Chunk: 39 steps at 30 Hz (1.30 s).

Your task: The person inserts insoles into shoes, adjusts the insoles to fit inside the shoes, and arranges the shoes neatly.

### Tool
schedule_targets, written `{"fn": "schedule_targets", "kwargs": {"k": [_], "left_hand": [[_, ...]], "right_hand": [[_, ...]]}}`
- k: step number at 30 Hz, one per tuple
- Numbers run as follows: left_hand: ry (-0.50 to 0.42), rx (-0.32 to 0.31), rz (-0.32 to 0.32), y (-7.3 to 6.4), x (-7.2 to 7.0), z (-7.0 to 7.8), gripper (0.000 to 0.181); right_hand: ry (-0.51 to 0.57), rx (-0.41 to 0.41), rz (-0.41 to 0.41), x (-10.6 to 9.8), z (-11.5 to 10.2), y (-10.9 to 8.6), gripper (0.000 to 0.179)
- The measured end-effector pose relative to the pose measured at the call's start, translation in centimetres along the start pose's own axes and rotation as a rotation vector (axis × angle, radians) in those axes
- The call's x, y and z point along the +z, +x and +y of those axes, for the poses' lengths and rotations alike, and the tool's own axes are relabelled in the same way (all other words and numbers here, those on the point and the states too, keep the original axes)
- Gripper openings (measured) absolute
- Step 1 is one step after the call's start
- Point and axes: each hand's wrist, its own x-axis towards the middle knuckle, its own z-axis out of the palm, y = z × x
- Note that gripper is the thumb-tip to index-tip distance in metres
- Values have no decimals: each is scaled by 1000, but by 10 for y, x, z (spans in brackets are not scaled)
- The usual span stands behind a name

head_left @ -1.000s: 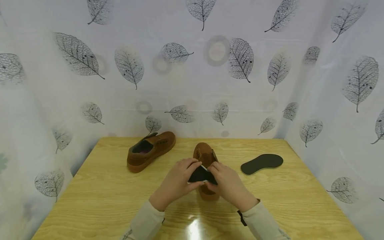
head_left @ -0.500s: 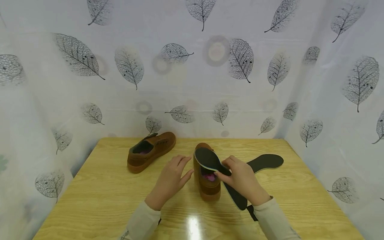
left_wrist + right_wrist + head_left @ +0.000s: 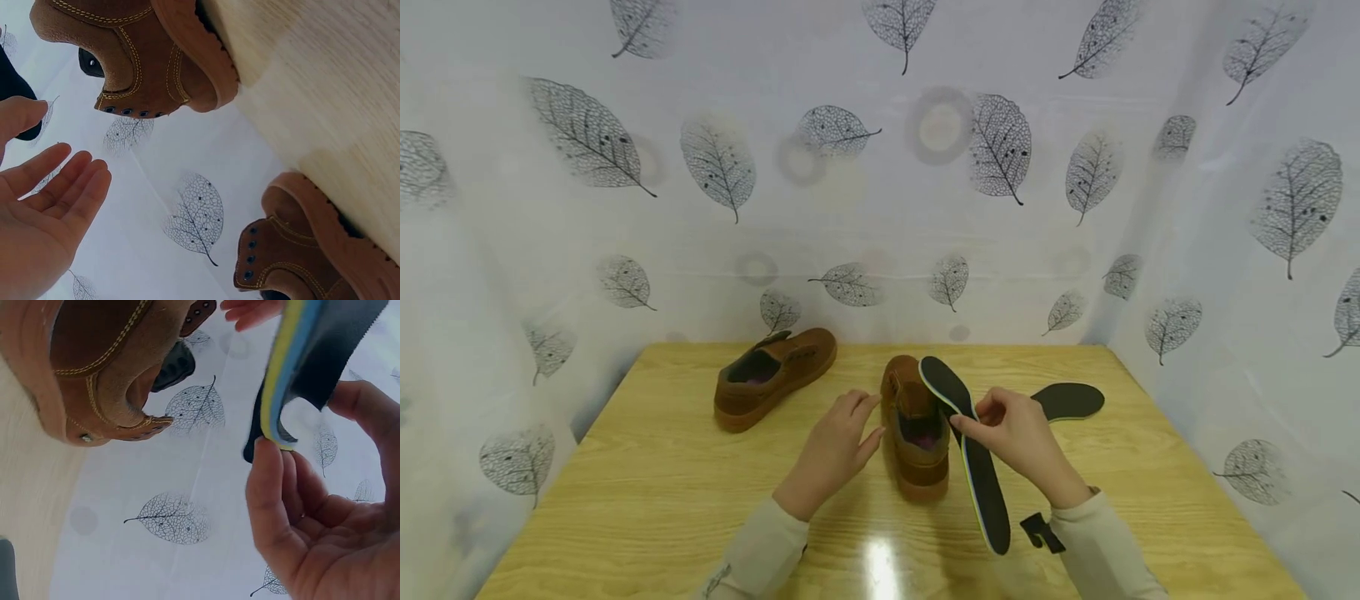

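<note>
My right hand [image 3: 1021, 437] pinches a black insole [image 3: 988, 500] around its middle, between thumb and fingers. That insole slants just right of a brown shoe [image 3: 922, 462], its upper end near the shoe's tongue. In the right wrist view, yellow and blue layers line the insole's bent edge [image 3: 282, 369]. The brown shoe stands with its toe pointing away, a purple patch showing inside. On its left side, my left hand [image 3: 831, 450] hovers with fingers apart, holding nothing. The left wrist view confirms those relaxed fingers [image 3: 75, 187].
A matching brown shoe [image 3: 782, 379] stands at the back left of the wooden table [image 3: 662, 508]. A second black insole [image 3: 1071, 402] lies to the right, partly behind my right hand. A leaf-printed white curtain [image 3: 880, 208] hangs behind and along both sides.
Both hands were holding the insole bent over the shoe. My left hand let go and drew left. The right hand carried the insole to the right, uncovering the shoe's opening, and the insole straightened.
</note>
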Motion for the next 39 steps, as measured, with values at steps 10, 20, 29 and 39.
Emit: {"fn": "schedule_targets", "kwargs": {"k": [10,20,29,39], "left_hand": [[15,11,-52,10,13,-4,42],[35,-6,-156,23,25,-3,47],[124,23,-266,40,33,-3,43],[323,-51,-477,71,43,2,48]], "right_hand": [[-3,141,-167,-2,-5,-7,31],[53,144,-298,3,-7,-5,32],[22,112,-393,3,-12,3,29],[-37,60,-518,-1,-29,18,47]]}}
